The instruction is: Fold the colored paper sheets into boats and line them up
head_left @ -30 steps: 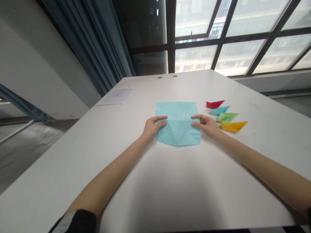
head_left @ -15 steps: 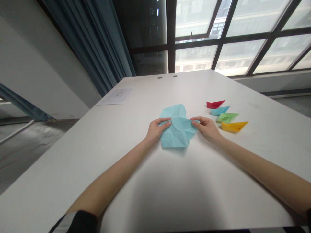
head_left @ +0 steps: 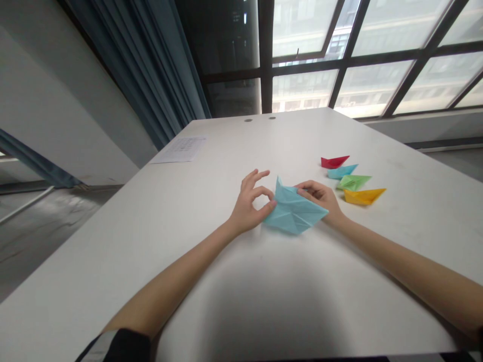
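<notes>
A creased light blue paper [head_left: 294, 211] is held between my two hands over the white table, one point sticking up at its back and another reaching to the right. My left hand [head_left: 252, 203] pinches its left edge between thumb and index finger, the other fingers raised and spread. At the upper right edge, my right hand [head_left: 319, 197] grips the paper between thumb and fingers; part of that hand is behind the sheet.
Right of my hands stand folded paper boats: red [head_left: 334, 162], blue [head_left: 341, 172], green [head_left: 353, 182] and yellow [head_left: 364, 196]. A printed sheet [head_left: 180, 150] lies at the left edge of the white table [head_left: 181, 296]. Windows and a curtain are beyond.
The light blue paper has been turned and now looks narrower and more pointed. My left hand has shifted slightly right, its other fingers lifted off the paper. My right hand stays nearly in place.
</notes>
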A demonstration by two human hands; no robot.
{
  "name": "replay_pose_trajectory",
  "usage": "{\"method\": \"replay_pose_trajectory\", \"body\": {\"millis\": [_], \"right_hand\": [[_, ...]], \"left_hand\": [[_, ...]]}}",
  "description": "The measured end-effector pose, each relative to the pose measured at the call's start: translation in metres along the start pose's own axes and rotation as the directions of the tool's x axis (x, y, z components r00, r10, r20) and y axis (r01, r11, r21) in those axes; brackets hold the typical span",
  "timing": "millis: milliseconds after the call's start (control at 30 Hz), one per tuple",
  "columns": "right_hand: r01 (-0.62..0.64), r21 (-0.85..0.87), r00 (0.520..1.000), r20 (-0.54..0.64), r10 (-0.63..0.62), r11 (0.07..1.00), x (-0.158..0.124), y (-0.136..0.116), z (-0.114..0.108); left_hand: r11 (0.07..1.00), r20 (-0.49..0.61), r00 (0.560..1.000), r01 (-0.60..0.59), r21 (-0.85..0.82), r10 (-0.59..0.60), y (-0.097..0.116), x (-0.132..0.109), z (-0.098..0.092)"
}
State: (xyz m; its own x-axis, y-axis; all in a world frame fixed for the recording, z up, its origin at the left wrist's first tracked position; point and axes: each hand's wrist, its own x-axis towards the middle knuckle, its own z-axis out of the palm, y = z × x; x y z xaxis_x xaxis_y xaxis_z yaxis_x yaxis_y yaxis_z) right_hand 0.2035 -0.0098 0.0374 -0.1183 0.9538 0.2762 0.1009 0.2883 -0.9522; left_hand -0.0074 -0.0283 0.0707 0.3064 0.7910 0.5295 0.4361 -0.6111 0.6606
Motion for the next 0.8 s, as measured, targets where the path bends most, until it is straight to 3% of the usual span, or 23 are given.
{"method": "replay_pose_trajectory", "body": {"millis": [200, 333, 433, 567, 700, 800], "right_hand": [[-0.065, 0.132, 0.996, 0.065, 0.057, 0.989, -0.004, -0.011, 0.007], [-0.112, 0.182, 0.992, 0.081, 0.099, 0.977, -0.004, -0.008, 0.006], [-0.116, 0.207, 0.99, 0.098, 0.097, 0.971, -0.002, -0.002, 0.004], [-0.126, 0.241, 0.99, 0.1, 0.104, 0.962, 0.001, 0.005, 0.001], [-0.224, 0.297, 0.969, 0.173, 0.178, 0.928, 0.002, 0.008, -0.001], [-0.223, 0.287, 0.962, 0.218, 0.163, 0.932, 0.001, 0.007, -0.001]], "left_hand": [[0.962, 0.129, 0.99, -0.021, -0.273, 0.058, 0.002, 0.002, -0.006], [0.912, 0.146, 0.987, 0.115, -0.394, -0.062, -0.004, 0.003, -0.001], [0.88, 0.136, 0.961, 0.275, -0.388, -0.24, -0.008, 0.005, 0.003], [0.855, 0.018, 0.902, 0.415, -0.311, -0.432, -0.014, 0.007, 0.007], [0.857, -0.025, 0.882, 0.449, -0.252, -0.47, -0.022, 0.007, 0.008], [0.867, -0.023, 0.883, 0.455, -0.203, -0.468, -0.024, 0.006, 0.008]]}}
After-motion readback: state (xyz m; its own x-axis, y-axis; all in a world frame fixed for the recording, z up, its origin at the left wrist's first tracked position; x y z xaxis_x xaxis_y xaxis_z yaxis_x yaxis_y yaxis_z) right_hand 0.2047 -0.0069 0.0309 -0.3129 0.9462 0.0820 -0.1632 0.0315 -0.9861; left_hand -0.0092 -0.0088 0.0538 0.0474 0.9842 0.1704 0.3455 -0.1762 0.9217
